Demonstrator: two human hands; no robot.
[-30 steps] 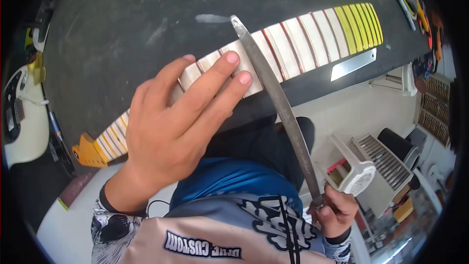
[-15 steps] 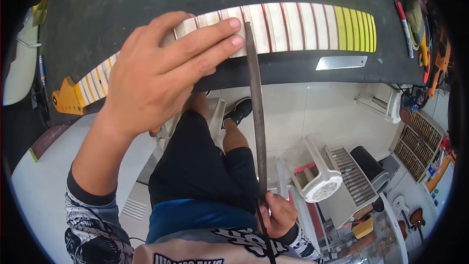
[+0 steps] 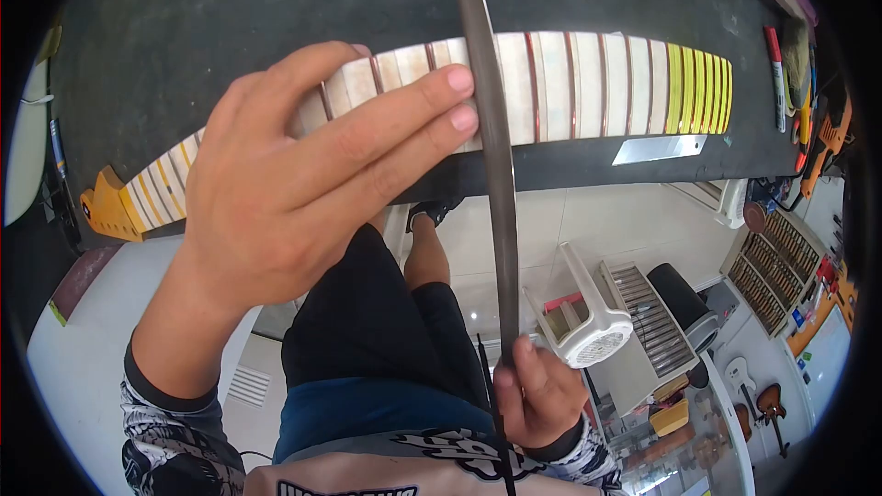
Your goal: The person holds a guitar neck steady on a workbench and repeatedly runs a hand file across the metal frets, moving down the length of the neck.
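Observation:
A guitar neck lies across the dark bench top, its fingerboard masked with white tape between the frets and yellow tape at the right end. My left hand is over the neck's middle, holding it, with two fingers stretched along the tape right beside a long grey file. The file crosses the fingerboard, and its far end reaches beyond the neck's back edge. My right hand grips the file's near end, close to my body. Toward the left, the orange-brown headstock shows.
A flat metal plate lies by the bench's front edge. A red-capped marker and other tools are at the right. Below stand a white stool, a rack of files and a sectioned tray.
The file has slid away from me across the neck; its tip was over the fingerboard and is now past the far edge. My right hand moved forward with it. The view shifted slightly.

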